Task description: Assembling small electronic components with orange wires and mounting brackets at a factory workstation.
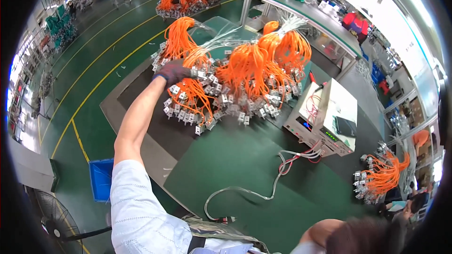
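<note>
Resting among the orange cable bundles (247, 68) at the upper middle of the frame, the left hand (173, 72), in a dark reddish glove, has its fingers partly curled beside pale connectors; whether it grips any cannot be told. The right hand (362, 237) appears only as a dark blur at the lower right edge, so its opening and contents cannot be told. The bundles lie heaped, connectors toward the bottom, beyond a green mat (226, 160). Right of centre stands a pale instrument (339, 101) with lit displays and a dark flat device (346, 126) on top; its grey lead (245, 189) curves to the lower middle. Another orange bundle (386, 171) lies at right, and a blue bin (100, 183) sits at lower left.
</note>
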Action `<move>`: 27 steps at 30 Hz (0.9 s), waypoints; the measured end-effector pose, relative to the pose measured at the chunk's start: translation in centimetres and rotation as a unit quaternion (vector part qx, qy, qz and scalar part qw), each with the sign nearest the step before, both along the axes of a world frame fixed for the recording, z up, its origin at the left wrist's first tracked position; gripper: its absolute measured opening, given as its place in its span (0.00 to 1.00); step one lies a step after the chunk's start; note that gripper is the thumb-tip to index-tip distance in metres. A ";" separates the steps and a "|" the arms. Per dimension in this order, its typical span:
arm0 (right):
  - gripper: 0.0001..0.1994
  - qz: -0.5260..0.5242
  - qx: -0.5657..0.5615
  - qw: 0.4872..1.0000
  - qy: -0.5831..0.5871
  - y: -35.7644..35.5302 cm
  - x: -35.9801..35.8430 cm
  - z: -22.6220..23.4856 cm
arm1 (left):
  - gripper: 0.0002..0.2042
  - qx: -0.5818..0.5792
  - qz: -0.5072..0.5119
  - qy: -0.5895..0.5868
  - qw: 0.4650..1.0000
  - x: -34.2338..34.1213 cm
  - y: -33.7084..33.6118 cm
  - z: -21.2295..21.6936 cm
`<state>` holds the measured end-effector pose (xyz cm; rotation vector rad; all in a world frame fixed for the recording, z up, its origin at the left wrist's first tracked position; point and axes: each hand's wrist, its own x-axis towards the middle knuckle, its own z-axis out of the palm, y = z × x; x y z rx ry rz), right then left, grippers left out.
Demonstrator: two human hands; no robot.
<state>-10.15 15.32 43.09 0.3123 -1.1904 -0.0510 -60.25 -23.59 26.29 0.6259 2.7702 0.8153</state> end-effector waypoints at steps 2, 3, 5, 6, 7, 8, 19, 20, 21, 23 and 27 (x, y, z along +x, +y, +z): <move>0.33 0.092 -0.186 0.918 -0.338 -2.0 -4.6 -3.8 | 0.37 -0.165 0.118 0.121 0.972 1.6 3.2 1.6; 0.31 0.177 -0.229 0.843 -0.453 -5.3 -9.2 -4.9 | 0.42 -0.218 0.119 0.195 0.949 3.5 2.1 2.2; 0.24 0.249 -0.279 0.775 -0.509 -6.5 -12.1 -10.9 | 0.47 -0.255 0.109 0.272 0.922 3.9 0.2 2.9; 0.24 0.346 -0.362 0.683 -0.532 -6.7 -12.5 -13.6 | 0.50 -0.218 0.161 0.319 0.908 2.4 -0.1 1.0; 0.24 0.348 -0.360 0.681 -0.534 -7.5 -12.9 -15.3 | 0.55 -0.187 0.216 0.362 0.888 1.1 -0.7 -0.7; 0.25 0.380 -0.414 0.604 -0.565 -8.7 -13.0 -16.8 | 0.55 -0.187 0.217 0.359 0.888 -0.7 -1.7 -1.6; 0.27 0.462 -0.500 0.355 -0.641 -10.8 -32.1 -23.7 | 0.30 0.421 -0.007 -0.254 0.871 1.0 -0.7 -0.8; 0.24 0.498 -0.494 0.346 -0.622 -12.0 -34.6 -23.6 | 0.30 0.450 -0.035 -0.240 0.859 1.4 -1.0 -1.4; 0.22 0.535 -0.488 0.338 -0.601 -13.2 -37.2 -23.7 | 0.29 0.462 -0.038 -0.235 0.854 2.4 -0.6 -1.3; 0.26 0.452 -0.261 0.531 -0.667 -10.1 -43.4 -27.5 | 0.29 0.468 -0.081 -0.260 0.840 3.6 2.8 -1.8; 0.17 0.645 -0.464 0.121 -0.595 -22.1 -43.8 -21.7 | 0.25 0.370 0.008 -0.166 0.914 9.6 0.5 -1.9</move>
